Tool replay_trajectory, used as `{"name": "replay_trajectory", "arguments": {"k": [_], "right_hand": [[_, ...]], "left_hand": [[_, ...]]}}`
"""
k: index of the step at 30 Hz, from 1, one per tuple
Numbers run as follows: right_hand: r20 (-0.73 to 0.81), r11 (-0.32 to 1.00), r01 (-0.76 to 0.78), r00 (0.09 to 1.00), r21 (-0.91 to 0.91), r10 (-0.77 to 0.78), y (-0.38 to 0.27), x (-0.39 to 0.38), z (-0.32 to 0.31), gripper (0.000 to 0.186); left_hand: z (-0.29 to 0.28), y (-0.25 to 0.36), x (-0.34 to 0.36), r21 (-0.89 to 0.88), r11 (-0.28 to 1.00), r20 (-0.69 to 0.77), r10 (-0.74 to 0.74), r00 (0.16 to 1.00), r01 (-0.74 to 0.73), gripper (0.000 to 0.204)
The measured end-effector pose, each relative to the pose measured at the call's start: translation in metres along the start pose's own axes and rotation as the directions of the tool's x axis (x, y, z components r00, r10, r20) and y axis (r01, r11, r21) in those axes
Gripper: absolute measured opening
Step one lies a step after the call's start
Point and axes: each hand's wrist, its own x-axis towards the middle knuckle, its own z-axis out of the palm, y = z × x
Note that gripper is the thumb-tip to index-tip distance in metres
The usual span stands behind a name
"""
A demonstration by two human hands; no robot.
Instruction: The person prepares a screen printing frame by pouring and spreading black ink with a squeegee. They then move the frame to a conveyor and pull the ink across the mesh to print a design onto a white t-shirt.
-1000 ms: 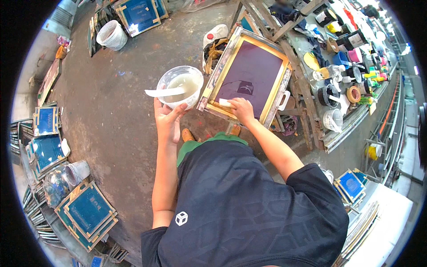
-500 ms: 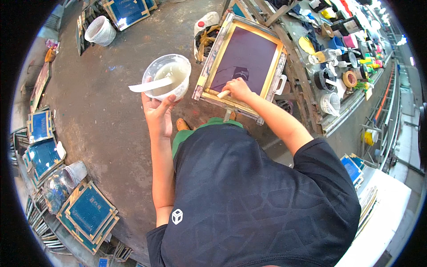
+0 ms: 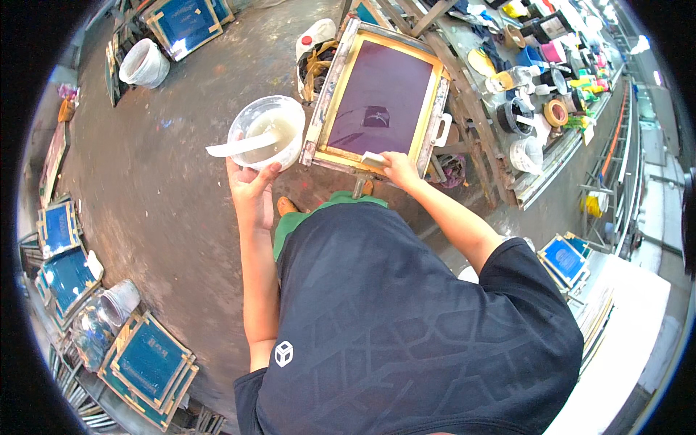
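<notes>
A: What does the left hand have?
B: A clear plastic tub, its palm and fingers spread half open beneath it, the thumb up against the near wall. Pale liquid sits inside.

A: And the white spatula?
B: It lies in the tub, running nearly crosswise. One end is in the liquid; the other juts past the rim to the left, tilted slightly toward the person.

A: The right hand?
B: Closed around one end of a small pale block. The block's long axis slopes from far left to near right, its free end pointing left and away from the body. It's at the near border of the framed screen; I can't tell whether they touch.

A: How does that screen lie?
B: In front of the person, right of the tub. Its long axis runs away from the body, leaning right, with a yellow border around a dark purple face.

A: Farther out?
B: A stained grey-brown floor, a white jug beyond the screen's left side, and a cluttered bench to the right. Blue screens are stacked at lower left, and a whitish bucket stands at upper left.
</notes>
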Motion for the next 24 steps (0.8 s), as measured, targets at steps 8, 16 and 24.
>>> {"name": "replay_trajectory", "arguments": {"k": [8, 16, 24], "right_hand": [[0.642, 0.901, -0.360, 0.756, 0.243, 0.129, 0.030, 0.099, -0.078, 0.043], [0.042, 0.546, -0.038, 0.999, 0.837, 0.006, -0.076, -0.005, -0.182, 0.049], [-0.807, 0.900, 0.380, 0.588, 0.214, -0.057, -0.163, -0.104, -0.141, 0.043]], "left_hand": [[-0.023, -0.021, -0.001, 0.095, 0.984, 0.125, -0.159, 0.979, 0.148, 0.091], [-0.026, -0.077, 0.022, 0.204, 0.941, 0.278, -0.319, 0.906, 0.269, 0.092], [0.094, -0.059, 0.049, 0.193, 0.899, 0.398, -0.438, 0.806, 0.394, 0.095]]}}
